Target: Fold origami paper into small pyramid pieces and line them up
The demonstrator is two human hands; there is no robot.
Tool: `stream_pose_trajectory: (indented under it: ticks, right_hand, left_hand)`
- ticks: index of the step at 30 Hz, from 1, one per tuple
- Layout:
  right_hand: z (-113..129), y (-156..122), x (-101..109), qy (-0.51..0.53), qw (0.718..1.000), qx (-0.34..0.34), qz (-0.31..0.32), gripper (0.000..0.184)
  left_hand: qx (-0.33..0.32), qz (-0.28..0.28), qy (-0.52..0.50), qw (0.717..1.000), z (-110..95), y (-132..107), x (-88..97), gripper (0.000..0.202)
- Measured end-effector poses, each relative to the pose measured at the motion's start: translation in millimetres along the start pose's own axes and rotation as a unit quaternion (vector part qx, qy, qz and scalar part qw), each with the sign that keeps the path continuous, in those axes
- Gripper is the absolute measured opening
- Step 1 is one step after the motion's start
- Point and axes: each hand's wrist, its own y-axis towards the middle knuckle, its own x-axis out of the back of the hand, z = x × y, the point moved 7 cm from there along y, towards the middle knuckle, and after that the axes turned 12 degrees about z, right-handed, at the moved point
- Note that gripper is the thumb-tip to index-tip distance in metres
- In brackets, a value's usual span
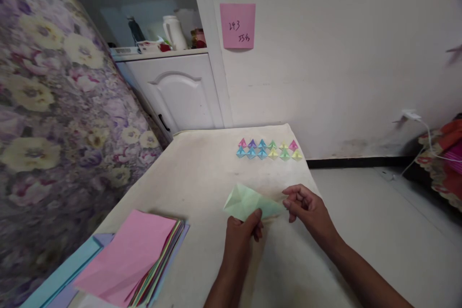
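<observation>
A partly folded sheet of pale green paper (249,201) is held just above the white table (202,173). My left hand (242,235) pinches its near edge with thumb and fingers closed. My right hand (306,208) grips its right corner, fingers curled. Beyond it, near the table's far edge, lie two rows of small folded paper shapes (269,149) in pink, purple, blue, green and yellow.
A stack of coloured paper sheets (133,255), pink on top, lies at the table's near left. A flowered fabric (54,106) rises at left. A white cabinet (176,91) stands behind. A pink note (237,25) is stuck on the wall. Bare floor (378,221) lies to the right.
</observation>
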Motion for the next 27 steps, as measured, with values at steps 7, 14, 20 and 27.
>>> stream_pose_trajectory:
  ticks: [7,14,20,27]
  right_hand:
    - [-9,5,-11,-0.001,0.99,-0.051,0.13,0.029]
    - [-18,0,-23,0.025,0.986,-0.083,0.144,0.029]
    - [-14,1,-14,0.041,0.991,-0.072,0.104,0.03]
    - [-15,1,-14,0.047,0.992,-0.068,0.094,0.028]
  left_hand:
    - [0.015,0.054,0.047,0.997,9,1,-15.3,0.038]
    - [0.034,0.086,0.049,0.995,18,1,-22.8,0.035]
    - [0.012,0.083,0.007,0.996,7,2,-18.1,0.024]
    - [0.003,0.085,-0.008,0.996,7,3,-16.1,0.027]
